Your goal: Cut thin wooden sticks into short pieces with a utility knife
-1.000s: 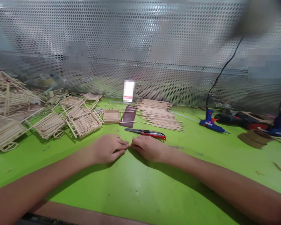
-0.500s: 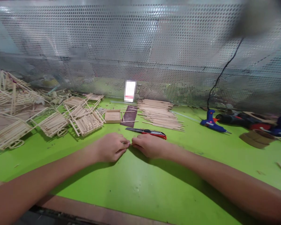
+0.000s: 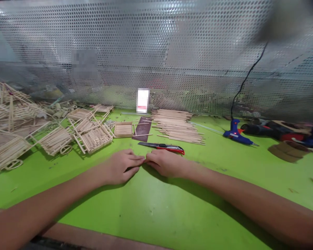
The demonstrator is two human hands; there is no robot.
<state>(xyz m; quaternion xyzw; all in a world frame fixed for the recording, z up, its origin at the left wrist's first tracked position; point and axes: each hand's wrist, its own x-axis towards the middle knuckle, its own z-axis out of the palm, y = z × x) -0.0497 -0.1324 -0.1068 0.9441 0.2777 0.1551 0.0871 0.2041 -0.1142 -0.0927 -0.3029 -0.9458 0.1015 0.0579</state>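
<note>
My left hand [image 3: 121,166] rests low over the green table, its fingers stretched towards the right and the thumb apart beneath them. Its fingertips meet those of my right hand [image 3: 165,163], which is closed with the fingers curled in. Something small may be pinched there, but the fingers hide it. Just beyond my right hand lies a red and black utility knife [image 3: 169,148] with its blade out, pointing left. Behind the knife is a pile of thin wooden sticks [image 3: 177,125]. A small stick-built tray with two handles [image 3: 123,129] lies partly over a dark brown strip [image 3: 141,129].
Several small stick-built carts [image 3: 94,139] crowd the left side. A blue glue gun [image 3: 237,133] stands at the right with its cable rising, near a brown curved piece [image 3: 288,151]. A perforated metal screen [image 3: 198,52] closes off the back, with a bright blurred phone-like rectangle [image 3: 143,100] before it.
My left hand's fingers have straightened out from a curled pinch. The right hand stays closed in nearly the same place. The view has shifted slightly.
</note>
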